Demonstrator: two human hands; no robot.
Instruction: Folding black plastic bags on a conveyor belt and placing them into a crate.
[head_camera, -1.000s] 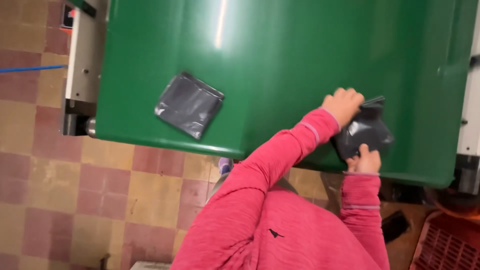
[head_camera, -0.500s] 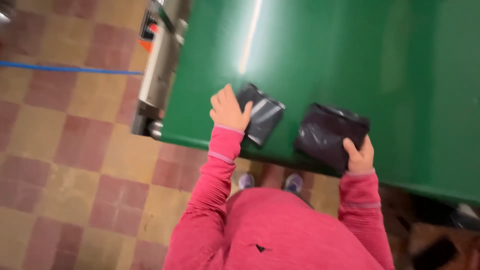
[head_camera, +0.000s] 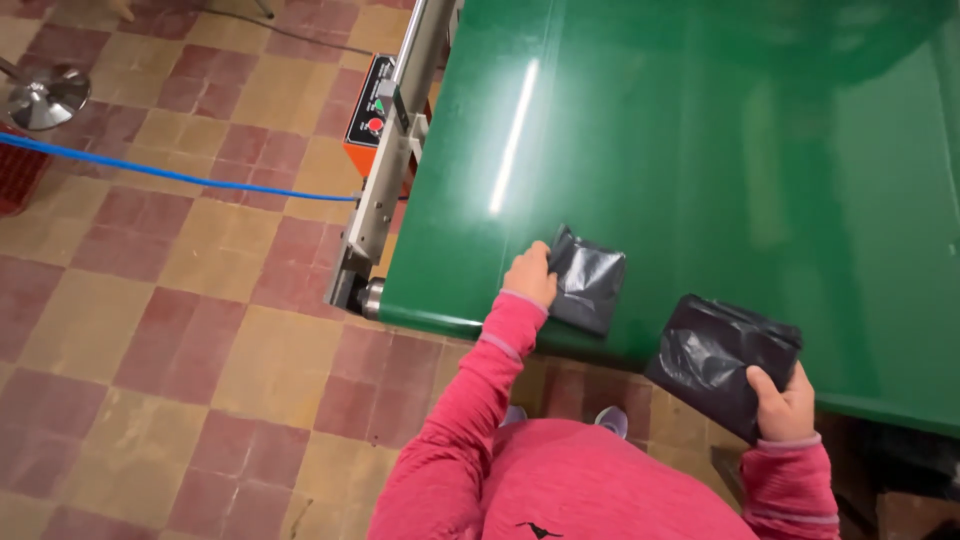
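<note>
Nearest the camera is the person's pink long-sleeved top, both arms reaching toward the wide green conveyor belt (head_camera: 700, 150). The right hand (head_camera: 785, 405) is closed on the near corner of a large crumpled black plastic parcel bag (head_camera: 722, 358), thumb on top; this bag hangs over the belt's near edge, partly on the belt and partly off it. To its left, the left hand (head_camera: 530, 275) rests on the belt just inside the near edge, fingers curled against the left side of a smaller, folded dark grey plastic parcel bag (head_camera: 588, 280); whether it truly grips that bag cannot be told. The smaller bag lies flat on the belt, near the belt's near left corner. Beyond the hand, along the belt's left side, runs a silver metal frame rail (head_camera: 395, 160) carrying an orange control box (head_camera: 372, 115). Left of the belt, a blue cable (head_camera: 170, 175) crosses the red and tan tiled floor (head_camera: 150, 330).
</note>
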